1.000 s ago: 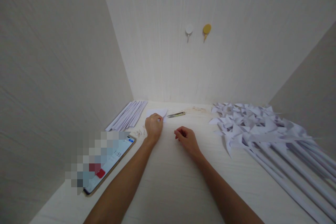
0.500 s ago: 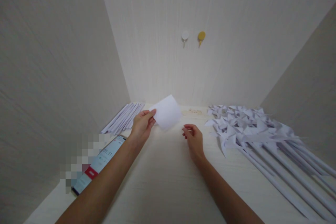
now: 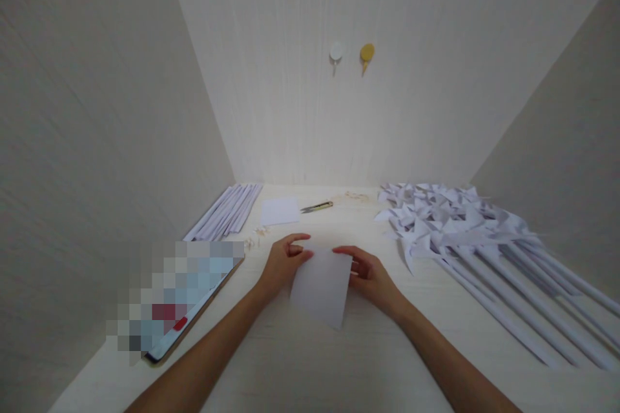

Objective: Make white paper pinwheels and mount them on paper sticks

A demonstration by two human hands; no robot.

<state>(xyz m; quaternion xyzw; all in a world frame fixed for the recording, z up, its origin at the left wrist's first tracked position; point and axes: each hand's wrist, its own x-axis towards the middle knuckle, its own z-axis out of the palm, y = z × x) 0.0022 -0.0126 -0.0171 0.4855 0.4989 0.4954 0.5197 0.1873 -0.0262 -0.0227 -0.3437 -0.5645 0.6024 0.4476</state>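
Note:
A white sheet of paper is held by its edges between my two hands, above the pale tabletop. My left hand pinches its upper left corner between thumb and fingers. At the upper right edge, my right hand grips the sheet, its index finger lying along the top and the other fingers partly behind it. Beyond the hands lie a small stack of white paper and a pair of thread snips.
Rolled paper sticks lie at the back left, near a phone partly blurred out. Paper pinwheels on long sticks are piled at right. Small pale bits lie at the back. Two hooks hang on the wall.
The sheet has come down and nearer from the back of the table in my left hand. My right hand has taken hold of its right edge. The stack and snips are now uncovered.

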